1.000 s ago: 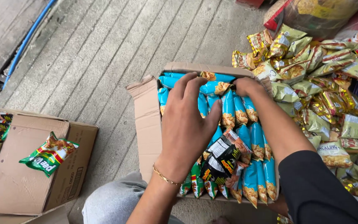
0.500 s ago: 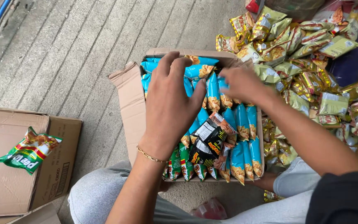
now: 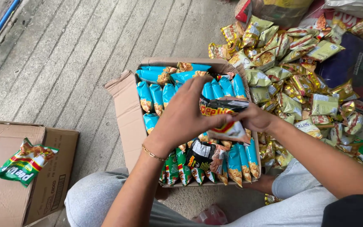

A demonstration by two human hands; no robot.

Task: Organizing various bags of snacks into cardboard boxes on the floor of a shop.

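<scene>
Between your hands, a dark packet point(image 3: 225, 120) now sits lifted above the box point(image 3: 127, 113): left hand point(image 3: 185, 115) and right hand point(image 3: 253, 117) both grip it, where before they pressed the blue packets point(image 3: 156, 94).

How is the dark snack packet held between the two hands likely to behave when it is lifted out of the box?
The dark snack packet bends between the left hand and right hand, so it is probably floppy rather than stiff. Its glossy film looks likely to be a little slippery. It seems puffy and light for its size, like the blue packets in the cardboard box.
</scene>
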